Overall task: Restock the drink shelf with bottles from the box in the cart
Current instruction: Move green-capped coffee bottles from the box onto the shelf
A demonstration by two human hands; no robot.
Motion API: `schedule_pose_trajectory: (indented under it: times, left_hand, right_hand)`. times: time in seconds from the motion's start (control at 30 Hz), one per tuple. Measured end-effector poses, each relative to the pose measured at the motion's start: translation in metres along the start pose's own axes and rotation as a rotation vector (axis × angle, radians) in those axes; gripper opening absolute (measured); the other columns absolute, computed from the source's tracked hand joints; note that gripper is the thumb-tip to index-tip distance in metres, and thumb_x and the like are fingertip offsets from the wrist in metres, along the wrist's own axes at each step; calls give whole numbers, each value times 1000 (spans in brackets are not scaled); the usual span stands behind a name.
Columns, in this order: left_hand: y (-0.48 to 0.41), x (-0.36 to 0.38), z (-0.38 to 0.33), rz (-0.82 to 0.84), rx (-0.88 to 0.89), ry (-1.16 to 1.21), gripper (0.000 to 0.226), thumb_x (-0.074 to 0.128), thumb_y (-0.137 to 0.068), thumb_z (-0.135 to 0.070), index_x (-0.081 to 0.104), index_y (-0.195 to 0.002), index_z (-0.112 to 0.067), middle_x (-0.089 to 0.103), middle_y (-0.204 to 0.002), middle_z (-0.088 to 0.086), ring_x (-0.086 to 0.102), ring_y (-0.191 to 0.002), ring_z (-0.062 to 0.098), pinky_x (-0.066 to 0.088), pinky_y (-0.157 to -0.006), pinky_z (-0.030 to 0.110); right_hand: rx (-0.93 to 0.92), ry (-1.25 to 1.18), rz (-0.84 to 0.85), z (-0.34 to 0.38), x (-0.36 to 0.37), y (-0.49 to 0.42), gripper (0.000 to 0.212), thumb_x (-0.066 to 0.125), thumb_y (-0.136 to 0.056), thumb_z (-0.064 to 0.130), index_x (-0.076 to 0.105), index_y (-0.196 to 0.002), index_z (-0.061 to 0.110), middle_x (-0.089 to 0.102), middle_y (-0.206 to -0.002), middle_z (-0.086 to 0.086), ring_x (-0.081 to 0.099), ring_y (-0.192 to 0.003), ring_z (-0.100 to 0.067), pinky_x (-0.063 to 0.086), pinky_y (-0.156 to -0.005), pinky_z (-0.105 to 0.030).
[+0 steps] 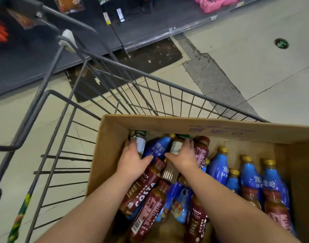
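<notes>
Gripping one green-capped bottle (140, 142) with my left hand (132, 160) and a second bottle (175, 146) with my right hand (183, 156), at twelve o'clock in the box (185, 125) in the cart (203, 98); my fingers cover both labels, and the box is cropped at three o'clock.

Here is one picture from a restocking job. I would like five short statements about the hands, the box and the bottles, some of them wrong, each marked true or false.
1. Both hands are inside the cardboard box. True.
2. The left hand holds a blue-labelled bottle. False: it grips a green-capped bottle with a pale label, at the box's far left corner.
3. The box stands on the floor beside the cart. False: it sits in the wire cart.
4. The blue-labelled bottles have gold caps. True.
5. The right hand rests on the cart handle. False: it grips a second green-capped bottle in the box.
</notes>
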State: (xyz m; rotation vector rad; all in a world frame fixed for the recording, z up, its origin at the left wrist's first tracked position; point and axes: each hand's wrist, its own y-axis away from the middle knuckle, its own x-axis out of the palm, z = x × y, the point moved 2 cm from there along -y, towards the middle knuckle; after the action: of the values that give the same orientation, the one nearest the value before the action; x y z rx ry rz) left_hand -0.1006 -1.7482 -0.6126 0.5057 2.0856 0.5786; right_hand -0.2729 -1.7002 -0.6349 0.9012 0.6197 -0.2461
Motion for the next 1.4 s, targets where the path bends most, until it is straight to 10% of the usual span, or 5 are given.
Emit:
schedule_pose_trajectory:
  times: [0.1,0.63,1.03,1.4]
  left_hand:
    - [-7,4,0,-8,-17,-48,83,71,-78,-37,29,-144,-10,34,-146,13,32,-135,28,29,-111,35]
    - [-20,7,-12,135,-115,-338,92,73,-76,-37,14,-145,-22,39,-133,12,50,-117,32,43,-95,40]
    - [35,12,-3,120,38,-78,84,65,-81,-33,12,-147,-29,45,-132,9,54,-112,28,47,-92,40]
    - [110,-25,-20,63,236,110,86,69,-79,-30,16,-147,-30,44,-138,5,50,-118,22,40,-95,31]
  right_hand:
    - [151,-121,36,-3,0,-13,104,77,-74,37,11,-148,5,41,-142,-16,44,-128,-30,43,-101,-34]
    - [198,-120,-25,-14,-1,-11,90,78,-72,34,27,-140,5,46,-134,-15,51,-117,-30,45,-88,-31]
    - [137,-122,-58,-26,4,39,61,74,-71,38,44,-116,9,54,-93,-1,50,-78,-17,39,-65,-26]
    - [23,-209,-254,-21,-55,132,61,74,-70,34,45,-121,14,60,-100,-2,56,-84,-20,42,-68,-28]
